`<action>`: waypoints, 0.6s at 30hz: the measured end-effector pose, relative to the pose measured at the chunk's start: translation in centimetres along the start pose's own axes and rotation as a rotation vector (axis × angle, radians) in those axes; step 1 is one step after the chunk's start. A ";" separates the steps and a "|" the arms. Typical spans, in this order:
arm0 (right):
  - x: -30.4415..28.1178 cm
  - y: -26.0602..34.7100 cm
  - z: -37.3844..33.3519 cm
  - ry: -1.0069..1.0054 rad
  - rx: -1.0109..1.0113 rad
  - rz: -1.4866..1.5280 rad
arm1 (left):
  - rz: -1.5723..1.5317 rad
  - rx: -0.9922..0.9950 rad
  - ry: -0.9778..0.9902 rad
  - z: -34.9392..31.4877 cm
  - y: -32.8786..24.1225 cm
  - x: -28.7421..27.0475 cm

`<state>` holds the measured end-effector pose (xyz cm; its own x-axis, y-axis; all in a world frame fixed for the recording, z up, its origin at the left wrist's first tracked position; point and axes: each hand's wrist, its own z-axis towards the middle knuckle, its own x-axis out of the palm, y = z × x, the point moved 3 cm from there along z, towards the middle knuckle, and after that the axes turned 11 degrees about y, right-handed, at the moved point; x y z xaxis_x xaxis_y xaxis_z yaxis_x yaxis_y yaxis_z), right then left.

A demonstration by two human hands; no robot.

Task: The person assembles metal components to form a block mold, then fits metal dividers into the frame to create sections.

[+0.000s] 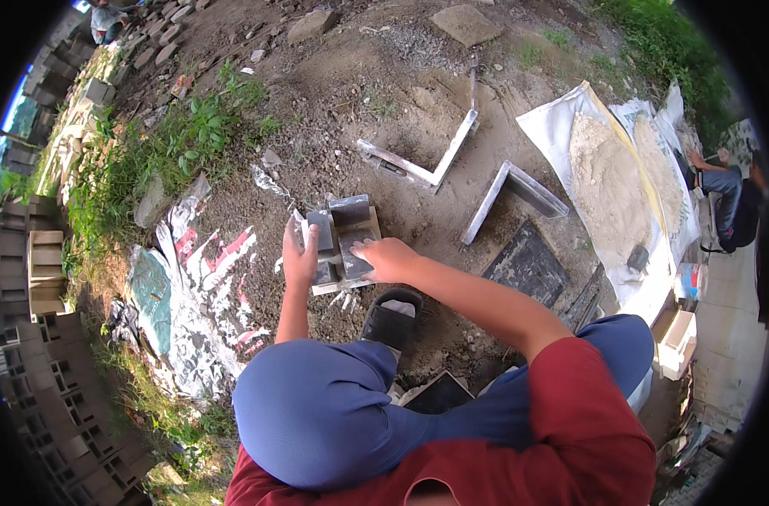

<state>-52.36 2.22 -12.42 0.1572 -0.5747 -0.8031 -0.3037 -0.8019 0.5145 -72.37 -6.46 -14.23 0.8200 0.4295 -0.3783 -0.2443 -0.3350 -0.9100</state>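
A pale block-shaped piece [358, 234] with several dark grey rectangular blocks set in and around it is in front of me, just beyond my sandalled foot. My left hand [299, 260] grips its left side, thumb up against an upright dark grey block [321, 229]. From the right, my right hand [388, 261] reaches across with curled fingers on a dark grey block [353, 260] at the piece's near part; its fingertips are partly hidden. Beyond stand two L-shaped metal frame parts, one larger [436, 176] and one smaller [492, 197], apart from my hands.
A dark square plate [528, 264] lies on the dirt to the right. White sacking [561, 122] bears pale sand [608, 185]. Crumpled plastic sheeting [194, 312] and weeds [194, 139] are at left, concrete blocks [59, 388] further out. Another person [728, 198] sits at far right.
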 end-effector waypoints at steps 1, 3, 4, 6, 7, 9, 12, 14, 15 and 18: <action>-0.7 0.5 0.5 0.127 0.055 0.007 | 0.127 0.051 -0.006 0.2 -0.9 -1.0; -3.7 -1.8 2.3 0.175 0.066 0.263 | 0.292 0.044 0.039 1.2 -1.9 -2.1; -4.5 -2.9 3.2 0.229 0.087 0.519 | 0.297 0.040 0.035 1.2 -1.5 -2.1; -6.8 -4.0 4.4 -0.390 -0.011 0.252 | 0.173 -0.112 0.063 2.0 0.0 -0.8; -6.9 -3.9 5.0 -0.625 0.027 0.143 | 0.205 -0.119 0.059 1.6 0.7 -0.6; -5.1 -7.4 6.0 -0.450 0.113 0.087 | 0.197 -0.198 0.148 1.2 0.4 2.6; -1.8 -5.9 8.6 -0.151 0.141 0.108 | 0.195 -0.235 0.161 0.1 1.9 1.2; -0.5 -4.7 7.5 -0.268 0.099 0.070 | 0.290 -0.207 0.095 -0.1 2.3 0.6; -0.5 -5.1 7.6 -0.264 0.100 0.067 | 0.292 -0.235 0.107 -0.2 2.2 0.9; -1.4 -5.8 8.4 -0.176 0.204 0.031 | 0.308 -0.237 0.076 0.7 2.8 1.5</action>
<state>-58.68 9.01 -16.76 -0.0159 -0.5470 -0.8370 -0.4919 -0.7245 0.4828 -72.18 -6.16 -17.47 0.7652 0.2182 -0.6057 -0.3661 -0.6265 -0.6881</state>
